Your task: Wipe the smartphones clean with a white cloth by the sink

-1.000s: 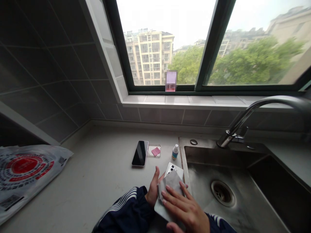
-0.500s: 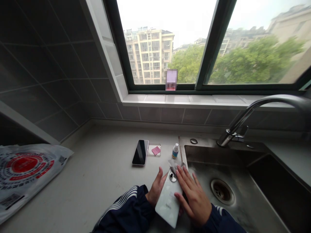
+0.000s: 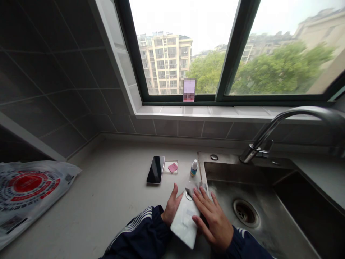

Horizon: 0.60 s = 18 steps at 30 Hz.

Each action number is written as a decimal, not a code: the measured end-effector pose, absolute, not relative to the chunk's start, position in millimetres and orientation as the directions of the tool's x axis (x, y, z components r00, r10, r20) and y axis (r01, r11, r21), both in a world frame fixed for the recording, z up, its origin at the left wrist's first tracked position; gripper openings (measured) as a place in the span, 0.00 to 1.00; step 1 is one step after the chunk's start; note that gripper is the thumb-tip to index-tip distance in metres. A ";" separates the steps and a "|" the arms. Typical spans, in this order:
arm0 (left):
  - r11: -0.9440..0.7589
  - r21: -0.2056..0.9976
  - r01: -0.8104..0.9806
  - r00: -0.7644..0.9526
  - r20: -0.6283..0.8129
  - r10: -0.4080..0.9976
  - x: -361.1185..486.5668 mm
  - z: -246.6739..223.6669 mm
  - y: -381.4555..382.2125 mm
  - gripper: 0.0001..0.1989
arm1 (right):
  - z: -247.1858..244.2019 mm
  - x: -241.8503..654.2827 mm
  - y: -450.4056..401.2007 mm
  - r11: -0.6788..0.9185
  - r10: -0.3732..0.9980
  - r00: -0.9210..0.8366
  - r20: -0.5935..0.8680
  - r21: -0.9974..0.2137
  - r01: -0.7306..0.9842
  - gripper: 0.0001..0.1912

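A white phone (image 3: 183,225) lies tilted, back side up, in my left hand (image 3: 171,208), its thumb raised and its fingers hidden under the phone. My right hand (image 3: 214,219) lies over the phone's right edge with its fingers stretched out. Under those fingertips, a thin grey cloth (image 3: 191,189) is pressed against the camera end and partly covers the round camera. Just beyond it stands a small bottle (image 3: 193,168) with a white cap and a blue label.
On the counter (image 3: 113,198), a dark-screened phone (image 3: 155,169) lies beside a clear phone case (image 3: 175,162) with a pink square (image 3: 173,167) on it. A steel sink (image 3: 269,216) and faucet (image 3: 258,138) are at right. At left lies a plastic bag (image 3: 32,190).
The grey cloth has shifted over the camera, covering more of it. The white phone and both hands have moved slightly left. The other objects stay put.
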<state>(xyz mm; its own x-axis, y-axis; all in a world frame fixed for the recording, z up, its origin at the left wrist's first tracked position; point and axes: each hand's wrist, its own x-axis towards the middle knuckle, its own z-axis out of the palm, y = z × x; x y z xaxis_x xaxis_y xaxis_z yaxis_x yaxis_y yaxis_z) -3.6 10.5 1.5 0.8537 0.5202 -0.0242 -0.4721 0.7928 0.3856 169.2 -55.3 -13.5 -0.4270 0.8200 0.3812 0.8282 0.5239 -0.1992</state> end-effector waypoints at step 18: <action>0.788 0.413 -0.458 0.833 -0.109 0.542 -7.3 -10.4 16.3 0.47 | -6.0 137.3 -71.3 0.844 0.508 -0.711 0.487 -0.119 0.522 0.24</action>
<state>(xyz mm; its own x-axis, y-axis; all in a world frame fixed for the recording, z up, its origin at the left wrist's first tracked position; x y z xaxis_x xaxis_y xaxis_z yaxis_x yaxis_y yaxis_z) -7.3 16.3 -10.4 0.8335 0.5417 -0.1092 -0.4578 0.7876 0.4125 137.3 -71.3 -6.0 -0.7105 0.5081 0.4868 0.5221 0.8445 -0.1195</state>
